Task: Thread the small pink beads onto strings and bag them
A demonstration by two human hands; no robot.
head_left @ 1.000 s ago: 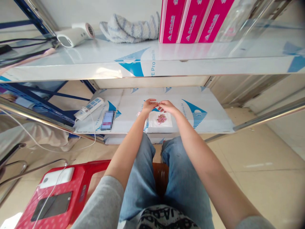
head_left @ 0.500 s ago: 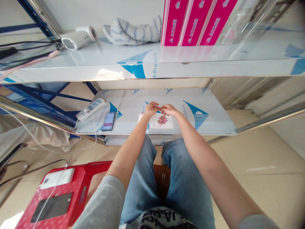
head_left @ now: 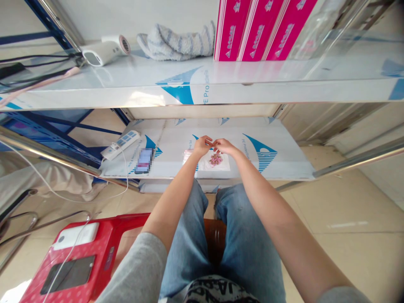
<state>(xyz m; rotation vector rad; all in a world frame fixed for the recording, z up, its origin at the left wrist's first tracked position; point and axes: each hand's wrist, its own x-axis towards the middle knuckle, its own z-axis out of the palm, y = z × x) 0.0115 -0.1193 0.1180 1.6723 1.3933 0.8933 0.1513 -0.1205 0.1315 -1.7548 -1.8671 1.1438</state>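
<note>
My left hand (head_left: pixel 203 144) and my right hand (head_left: pixel 223 146) meet at the fingertips over the lower shelf. The fingers of both are pinched together; what they hold, if anything, is too small to make out. Just below them a small pile of pink and reddish beads (head_left: pixel 216 160) lies on a white sheet (head_left: pixel 224 166). A clear packet with pink at its edge (head_left: pixel 187 155) lies left of the sheet, partly hidden by my left forearm.
A phone (head_left: pixel 144 160) and a power strip (head_left: pixel 120 145) with a white cable lie at the shelf's left. The upper shelf (head_left: pixel 126 80) holds a hair dryer (head_left: pixel 105 49), striped cloth (head_left: pixel 179 42) and pink boxes (head_left: pixel 249 31). A red stool (head_left: pixel 109 235) stands lower left.
Both hands keep nearly the same place, with only slight shifts of the fingers. The whole view has moved very slightly.
</note>
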